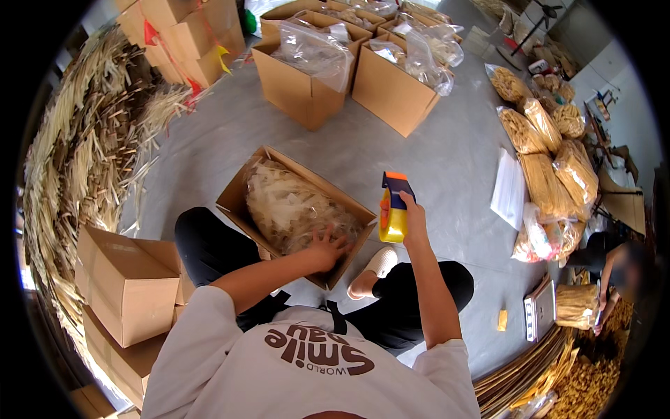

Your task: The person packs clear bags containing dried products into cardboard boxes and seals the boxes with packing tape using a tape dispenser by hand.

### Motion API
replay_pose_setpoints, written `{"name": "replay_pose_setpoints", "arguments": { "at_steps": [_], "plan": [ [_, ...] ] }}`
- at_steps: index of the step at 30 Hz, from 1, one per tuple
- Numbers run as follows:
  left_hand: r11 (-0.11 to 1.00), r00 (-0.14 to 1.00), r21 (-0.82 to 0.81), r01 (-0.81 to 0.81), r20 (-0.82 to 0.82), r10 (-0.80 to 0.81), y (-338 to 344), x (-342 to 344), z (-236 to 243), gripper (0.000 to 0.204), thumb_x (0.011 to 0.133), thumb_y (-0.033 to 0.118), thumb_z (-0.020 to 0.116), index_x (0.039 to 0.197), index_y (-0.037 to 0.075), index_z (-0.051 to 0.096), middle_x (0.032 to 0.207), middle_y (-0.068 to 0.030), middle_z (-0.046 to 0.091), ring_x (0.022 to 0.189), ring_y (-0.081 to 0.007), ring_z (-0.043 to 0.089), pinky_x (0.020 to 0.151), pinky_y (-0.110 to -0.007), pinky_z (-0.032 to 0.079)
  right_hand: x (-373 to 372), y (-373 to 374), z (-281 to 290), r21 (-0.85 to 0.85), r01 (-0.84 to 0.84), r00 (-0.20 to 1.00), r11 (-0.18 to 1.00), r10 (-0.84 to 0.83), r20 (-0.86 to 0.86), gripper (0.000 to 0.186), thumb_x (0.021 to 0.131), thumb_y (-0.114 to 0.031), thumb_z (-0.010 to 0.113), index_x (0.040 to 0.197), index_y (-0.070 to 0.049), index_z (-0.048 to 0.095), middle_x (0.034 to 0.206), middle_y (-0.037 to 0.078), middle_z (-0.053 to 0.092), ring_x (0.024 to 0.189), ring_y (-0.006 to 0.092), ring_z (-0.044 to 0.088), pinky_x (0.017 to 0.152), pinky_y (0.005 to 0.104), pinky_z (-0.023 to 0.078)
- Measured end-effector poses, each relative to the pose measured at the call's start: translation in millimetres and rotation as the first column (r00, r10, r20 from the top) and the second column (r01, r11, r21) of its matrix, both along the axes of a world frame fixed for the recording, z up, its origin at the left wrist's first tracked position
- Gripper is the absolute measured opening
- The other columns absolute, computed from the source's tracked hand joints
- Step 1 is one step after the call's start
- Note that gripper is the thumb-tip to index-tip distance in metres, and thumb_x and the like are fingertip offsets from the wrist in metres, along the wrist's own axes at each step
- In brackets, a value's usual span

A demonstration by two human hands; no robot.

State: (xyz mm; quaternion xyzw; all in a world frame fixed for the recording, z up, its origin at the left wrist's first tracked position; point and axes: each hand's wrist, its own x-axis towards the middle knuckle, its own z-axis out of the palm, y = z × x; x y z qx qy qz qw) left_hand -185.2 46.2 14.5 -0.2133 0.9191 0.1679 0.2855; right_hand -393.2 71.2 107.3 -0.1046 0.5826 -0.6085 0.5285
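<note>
An uncovered cardboard box (236, 199) stands on the floor between my knees. Inside it lies a clear plastic bag (289, 199) stuffed with pale, thin strips. My left hand (326, 250) rests on the near right part of this bag, its fingers spread. To the right of the box, my right hand (414, 215) grips a tape dispenser (398, 187) with a dark blue body, an orange end and a yellow part. The dispenser is held up, apart from the box.
Several cardboard boxes (300, 87) with plastic bags stand ahead. Stacked boxes (125, 279) sit at my left, beside a tall heap of dried strips (91, 153). Filled clear bags (541, 171) lie along the right. Another person's hand (608, 300) is at a brown bundle (576, 307) at the lower right.
</note>
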Motion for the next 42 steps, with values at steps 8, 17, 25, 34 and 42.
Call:
{"name": "replay_pose_setpoints", "arguments": {
  "at_steps": [8, 17, 25, 34, 42],
  "plan": [
    [0.846, 0.865, 0.521, -0.113, -0.367, 0.341, -67.4, 26.1, 32.4, 0.032, 0.075, 0.008, 0.051, 0.107, 0.004, 0.055, 0.115, -0.0171, 0.051, 0.108, -0.0319, 0.046, 0.09, -0.04, 0.038, 0.3, 4.9, -3.0, -0.002, -0.003, 1.0, 1.0, 0.003, 0.026, 0.032, 0.081, -0.026, 0.053, 0.09, 0.005, 0.055, 0.073, 0.015, 0.061, 0.059, 0.0212, 0.06, 0.053, 0.0295, 0.049],
    [0.788, 0.802, -0.165, -0.593, -0.215, 0.558, -140.6, 109.9, 36.7, 0.067, 0.081, 0.036, 0.053, 0.136, 0.011, 0.024, 0.136, -0.0175, 0.029, 0.123, -0.0392, 0.03, 0.097, -0.045, 0.033, 5.7, 2.7, -5.9, -0.019, -0.056, 0.998, 0.998, 0.057, 0.027, 0.032, 0.081, -0.025, 0.053, 0.09, 0.006, 0.055, 0.072, 0.015, 0.06, 0.058, 0.0212, 0.059, 0.052, 0.0292, 0.048],
    [0.708, 0.687, -0.163, -0.687, 0.171, 0.706, -127.0, 98.1, 16.6, 0.067, 0.083, 0.033, 0.051, 0.139, 0.023, 0.016, 0.14, -0.0198, 0.016, 0.124, -0.0441, 0.023, 0.093, -0.057, 0.032, -7.6, 13.5, -8.9, 0.02, -0.019, 1.0, 1.0, 0.02, -0.013, 0.032, 0.08, -0.025, 0.053, 0.089, 0.006, 0.055, 0.072, 0.015, 0.06, 0.057, 0.0212, 0.06, 0.052, 0.0291, 0.049],
    [0.968, 0.899, -0.046, -0.245, 0.364, 0.245, -162.1, 101.7, 65.7, 0.059, 0.081, 0.021, 0.048, 0.136, 0.018, 0.027, 0.129, -0.017, 0.04, 0.114, -0.0314, 0.044, 0.086, -0.046, 0.041, -1.9, 15.0, -20.6, -0.013, -0.093, 0.993, 0.996, 0.092, -0.072, 0.035, 0.081, -0.027, 0.057, 0.088, 0.007, 0.055, 0.072, 0.015, 0.061, 0.058, 0.0202, 0.061, 0.049, 0.0274, 0.048],
    [0.672, 0.718, -0.256, -0.695, -0.289, 0.633, -210.3, 162.8, 78.4, 0.043, 0.076, 0.04, 0.058, 0.086, -0.001, 0.062, 0.092, -0.0191, 0.062, 0.086, -0.035, 0.058, 0.071, -0.042, 0.046, 12.0, 34.9, -30.8, 0.139, -0.133, 0.931, 0.981, 0.172, -0.321, 0.044, 0.077, -0.038, 0.065, 0.084, 0.004, 0.053, 0.069, 0.013, 0.061, 0.056, 0.0174, 0.061, 0.049, 0.0251, 0.046]
  ]
}}
